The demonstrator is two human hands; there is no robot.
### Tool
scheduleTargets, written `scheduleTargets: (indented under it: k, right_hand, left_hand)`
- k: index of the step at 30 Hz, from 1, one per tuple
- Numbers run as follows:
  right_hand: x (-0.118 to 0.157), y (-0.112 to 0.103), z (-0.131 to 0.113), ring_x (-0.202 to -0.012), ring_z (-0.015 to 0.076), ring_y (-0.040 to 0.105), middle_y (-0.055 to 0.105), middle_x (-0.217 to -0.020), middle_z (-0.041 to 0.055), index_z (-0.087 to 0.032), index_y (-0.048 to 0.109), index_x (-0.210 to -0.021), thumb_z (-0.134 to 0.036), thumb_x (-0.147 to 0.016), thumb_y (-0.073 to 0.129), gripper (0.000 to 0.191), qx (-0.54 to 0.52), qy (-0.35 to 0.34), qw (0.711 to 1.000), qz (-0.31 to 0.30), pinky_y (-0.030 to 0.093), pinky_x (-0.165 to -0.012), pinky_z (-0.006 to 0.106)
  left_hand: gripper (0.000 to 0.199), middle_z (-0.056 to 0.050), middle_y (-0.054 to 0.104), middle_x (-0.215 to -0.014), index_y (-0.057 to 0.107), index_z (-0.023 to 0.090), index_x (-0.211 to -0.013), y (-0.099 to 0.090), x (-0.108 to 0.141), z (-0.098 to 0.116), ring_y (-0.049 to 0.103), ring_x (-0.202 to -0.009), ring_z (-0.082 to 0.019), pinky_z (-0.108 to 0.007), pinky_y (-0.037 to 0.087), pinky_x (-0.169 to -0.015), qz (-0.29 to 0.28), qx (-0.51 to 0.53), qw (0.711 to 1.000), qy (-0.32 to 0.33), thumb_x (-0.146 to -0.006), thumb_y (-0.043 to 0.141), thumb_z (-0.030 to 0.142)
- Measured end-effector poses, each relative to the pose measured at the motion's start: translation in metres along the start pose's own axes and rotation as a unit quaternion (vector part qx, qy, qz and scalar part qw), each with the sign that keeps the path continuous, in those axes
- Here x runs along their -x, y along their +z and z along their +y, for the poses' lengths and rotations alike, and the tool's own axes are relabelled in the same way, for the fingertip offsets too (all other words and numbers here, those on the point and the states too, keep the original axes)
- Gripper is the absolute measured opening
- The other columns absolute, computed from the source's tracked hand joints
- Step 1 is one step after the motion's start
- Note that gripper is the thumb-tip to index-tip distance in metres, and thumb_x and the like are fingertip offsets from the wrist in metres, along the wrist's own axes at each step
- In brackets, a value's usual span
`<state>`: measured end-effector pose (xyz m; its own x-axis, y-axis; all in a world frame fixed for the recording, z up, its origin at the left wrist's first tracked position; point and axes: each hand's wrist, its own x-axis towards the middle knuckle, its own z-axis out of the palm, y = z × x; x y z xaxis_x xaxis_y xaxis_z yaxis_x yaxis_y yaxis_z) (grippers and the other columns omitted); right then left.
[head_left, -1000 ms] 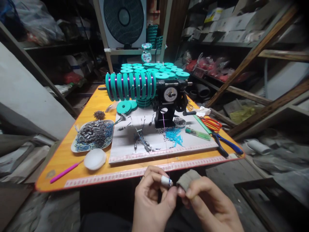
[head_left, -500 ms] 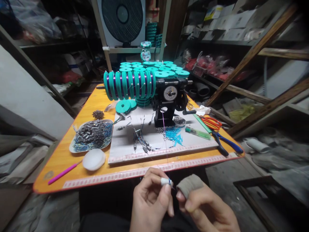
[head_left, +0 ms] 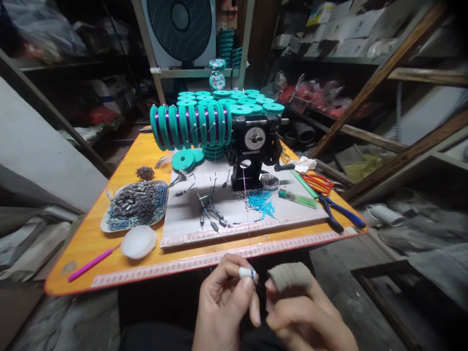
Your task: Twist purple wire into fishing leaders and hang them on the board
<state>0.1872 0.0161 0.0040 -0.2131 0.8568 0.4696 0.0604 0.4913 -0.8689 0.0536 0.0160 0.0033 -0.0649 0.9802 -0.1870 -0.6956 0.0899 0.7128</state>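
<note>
A thin purple line runs down from the black hand-crank winder to my left hand, which pinches it between thumb and forefinger below the table's front edge. A white wrap with a blue band, perhaps wound line, covers that forefinger's tip. Just to the right, my right hand is closed, thumb against the fingers; whatever is in it is too small or hidden. Grey-tan cloth is wrapped around one of its fingers. The hands are slightly apart.
Teal spools wound with purple line sit on the winder's shaft. The orange table holds a tray of sinkers, a white round dish, a pink-handled tool, blue pieces and blue-handled pliers.
The view has shifted slightly, moving the table a little to the left. My left hand keeps its pinch on the line; my right hand's fingers have curled slightly and turned.
</note>
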Motion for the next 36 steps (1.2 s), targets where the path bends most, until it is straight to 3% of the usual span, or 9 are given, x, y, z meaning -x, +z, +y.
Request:
scheduleTargets:
  k: [3,8,19,25,30,34,36]
  right_hand:
    - [0.001,0.001,-0.001,-0.078,0.0165,0.064,0.063,-0.086,0.0038,-0.028,0.073,-0.086,-0.023,-0.087,0.067,0.007,0.001,0.019,1.000,-0.022,0.055,-0.072,0.023]
    - [-0.008,-0.001,-0.004,-0.075,0.0146,0.065,0.066,-0.083,0.0008,-0.027,0.072,-0.079,-0.020,-0.086,0.067,0.011,-0.003,0.109,0.993,-0.050,0.054,-0.072,0.022]
    - [-0.018,-0.002,-0.005,-0.062,0.0150,0.064,0.071,-0.069,0.0002,-0.023,0.073,-0.077,-0.017,-0.084,0.067,0.011,0.052,0.122,0.989,-0.058,0.050,-0.059,0.023]
    - [-0.014,-0.005,-0.002,-0.070,0.0169,0.067,0.071,-0.075,0.0025,-0.024,0.075,-0.081,-0.022,-0.086,0.066,0.010,-0.011,0.117,0.992,-0.052,0.053,-0.066,0.024]
    - [-0.006,-0.007,0.010,-0.055,0.0119,0.056,0.062,-0.066,0.0013,-0.023,0.072,-0.083,-0.038,-0.095,0.053,0.027,-0.116,0.198,0.973,-0.005,0.047,-0.050,0.020]
    - [-0.013,-0.005,0.008,-0.054,0.0096,0.055,0.064,-0.073,0.0017,-0.023,0.075,-0.082,-0.030,-0.088,0.066,0.013,-0.053,0.196,0.979,-0.032,0.045,-0.048,0.018]
    - [-0.015,-0.004,0.004,-0.059,0.0110,0.059,0.065,-0.074,0.0015,-0.024,0.074,-0.080,-0.024,-0.084,0.070,0.006,-0.015,0.171,0.985,-0.017,0.048,-0.052,0.018]
  left_hand:
    - [0.019,0.001,0.060,-0.084,0.069,0.014,-0.065,0.000,0.000,0.001,0.052,-0.039,0.000,-0.017,0.035,-0.045,0.004,-0.005,1.000,-0.008,-0.071,0.081,0.027]
    - [0.018,0.001,0.057,-0.087,0.069,0.014,-0.066,-0.002,0.000,0.001,0.050,-0.040,0.001,-0.018,0.036,-0.046,-0.006,-0.006,1.000,-0.017,-0.072,0.080,0.028]
    - [0.020,-0.001,0.056,-0.095,0.071,0.014,-0.066,-0.001,-0.001,0.003,0.049,-0.040,0.004,-0.016,0.039,-0.048,0.012,-0.028,0.999,-0.021,-0.067,0.083,0.031]
    - [0.020,-0.001,0.058,-0.094,0.072,0.015,-0.065,0.000,0.000,0.004,0.048,-0.039,0.003,-0.017,0.038,-0.047,0.018,-0.028,0.999,-0.025,-0.066,0.083,0.031]
    - [0.019,-0.002,0.059,-0.091,0.072,0.014,-0.065,0.001,0.000,0.006,0.048,-0.039,0.002,-0.019,0.035,-0.046,0.009,-0.019,0.999,-0.034,-0.068,0.083,0.030]
    - [0.018,-0.001,0.057,-0.094,0.072,0.015,-0.066,0.001,0.000,0.006,0.047,-0.040,0.003,-0.019,0.035,-0.047,0.006,-0.008,0.999,-0.037,-0.068,0.082,0.029]
    - [0.018,-0.001,0.058,-0.093,0.072,0.015,-0.065,0.001,0.000,0.005,0.047,-0.040,0.003,-0.019,0.035,-0.047,0.004,-0.010,0.999,-0.035,-0.068,0.082,0.029]
